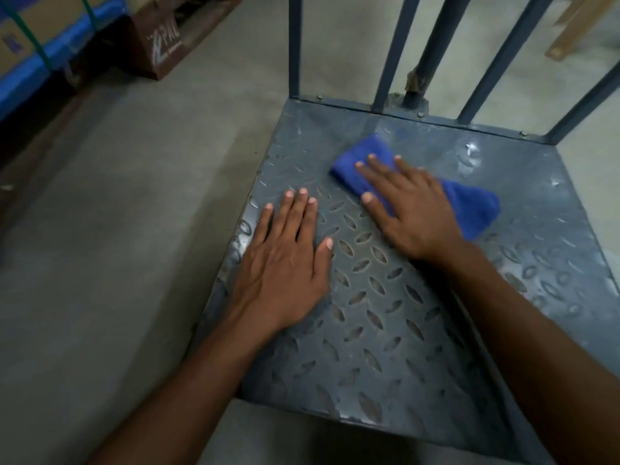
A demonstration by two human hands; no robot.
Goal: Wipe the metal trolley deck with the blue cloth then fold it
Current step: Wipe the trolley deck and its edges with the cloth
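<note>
A strapped cardboard box (pixel 23 35) and a brown carton (pixel 157 41) stand on the concrete floor (pixel 117 229) at far left, well apart from the work. On the metal trolley deck (pixel 385 347), a person's left hand (pixel 285 260) rests flat near the left edge, fingers (pixel 295 213) straight and holding nothing. Just beside it, the right hand (pixel 416 213) presses the blue cloth (pixel 473 209) against the far middle of the deck, fingers spread flat on top rather than curled round it. With no grip, the bunched cloth could slide out from under the palm or catch on the raised tread. A long forward stroke risks knuckles meeting the upright bars (pixel 392 52) close behind. The bracing hand, so near the rim, could slip off.
</note>
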